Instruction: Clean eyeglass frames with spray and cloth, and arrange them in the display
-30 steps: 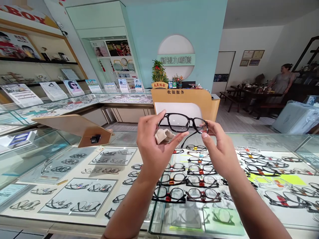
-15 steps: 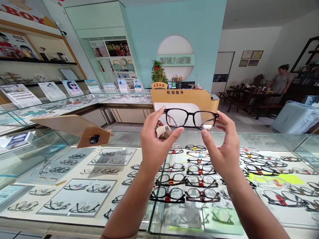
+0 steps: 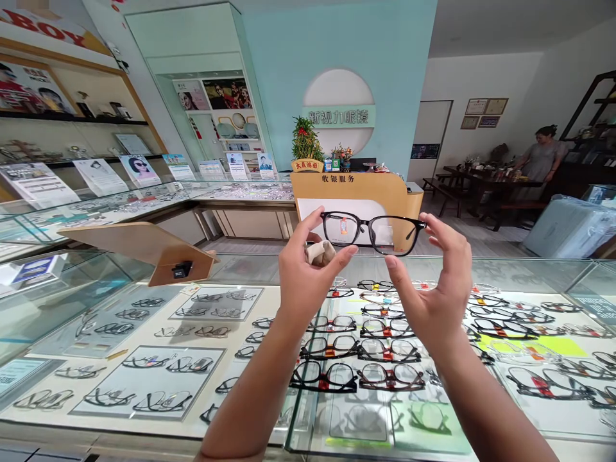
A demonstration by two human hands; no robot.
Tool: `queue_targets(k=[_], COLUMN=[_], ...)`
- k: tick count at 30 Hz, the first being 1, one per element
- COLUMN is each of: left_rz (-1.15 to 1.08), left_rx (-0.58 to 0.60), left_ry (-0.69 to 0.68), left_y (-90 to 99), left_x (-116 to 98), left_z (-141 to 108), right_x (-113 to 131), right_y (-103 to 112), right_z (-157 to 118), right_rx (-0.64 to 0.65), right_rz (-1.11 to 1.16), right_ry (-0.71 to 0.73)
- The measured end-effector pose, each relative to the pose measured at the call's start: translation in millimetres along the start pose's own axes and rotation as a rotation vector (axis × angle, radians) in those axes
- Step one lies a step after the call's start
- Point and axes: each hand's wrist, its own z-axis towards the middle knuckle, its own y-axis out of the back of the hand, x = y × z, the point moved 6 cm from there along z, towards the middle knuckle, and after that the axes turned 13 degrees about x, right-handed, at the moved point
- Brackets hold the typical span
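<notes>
A pair of black-framed eyeglasses [image 3: 365, 223] is held up above the glass counter, lenses facing me. My left hand [image 3: 304, 276] grips its left end, thumb below the rim and index finger at the upper corner. Tucked in that same hand is a crumpled beige cloth [image 3: 319, 253]. At the other end, my right hand [image 3: 437, 289] has its fingertips on the right corner, with the thumb beneath the lens. A small orange-and-white label shows in the left lens. Folded temples are partly hidden behind the front.
Under my hands is a glass display case [image 3: 308, 443] with many rows of spectacles. A tilted wooden-framed stand [image 3: 158, 247] rests on the glass at left. Further off are a cash desk [image 3: 409, 192], a wrapped grey box [image 3: 558, 228] and another person [image 3: 541, 157] by a dark table.
Both hands have shifted slightly right with the eyeglasses. The frame has turned a little, its right side now lower and larger, and the right thumb sits lower.
</notes>
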Motion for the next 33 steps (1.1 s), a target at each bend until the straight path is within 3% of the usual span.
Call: queue_targets(k=[13, 24, 29, 33], left_rz=[-0.047, 0.137, 0.128, 0.061], left_rx=[-0.049, -0.179, -0.19, -0.161], left_ry=[-0.041, -0.251, -0.368, -0.276], left_y=[-7.2, -10.1, -8.8, -7.8], left_x=[-1, -4, -11, -12], left_z=[-2, -11, -13, -13], right_x=[1, -13, -24, -33], right_y=[3, 3, 7, 11], right_z=[-1, 7, 7, 9], right_rx=[0.008, 0.015, -0.071, -0.101], right_rz=[0.074, 0.339, 0.467, 0.492], right_ry=[-0.003, -0.16, -0.154, -0.191])
